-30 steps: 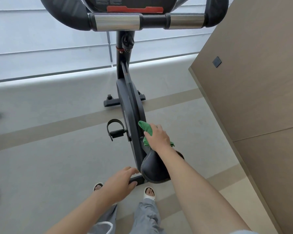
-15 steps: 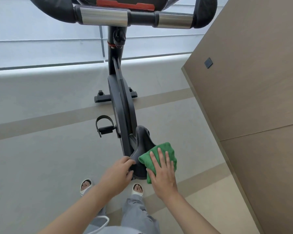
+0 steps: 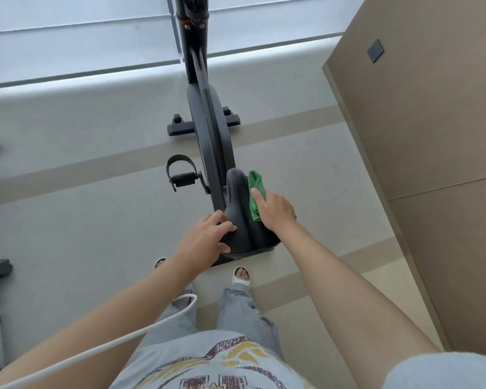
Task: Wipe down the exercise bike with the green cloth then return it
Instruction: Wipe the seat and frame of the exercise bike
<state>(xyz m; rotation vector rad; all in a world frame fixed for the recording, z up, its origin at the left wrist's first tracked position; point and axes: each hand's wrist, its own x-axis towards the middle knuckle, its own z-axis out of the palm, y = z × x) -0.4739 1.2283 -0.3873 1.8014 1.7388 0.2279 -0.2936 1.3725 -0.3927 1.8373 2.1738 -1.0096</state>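
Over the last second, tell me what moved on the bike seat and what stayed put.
The right hand drew the green cloth back from the frame ahead of the seat, across the seat's rear, then forward along its right side. The left hand moved from hovering behind the seat to resting on its left edge. The exercise bike itself stayed where it was.

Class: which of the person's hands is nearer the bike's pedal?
Left. The left hand rests on the saddle's left edge, just below the pedal; the right hand presses the cloth on the saddle's far side.
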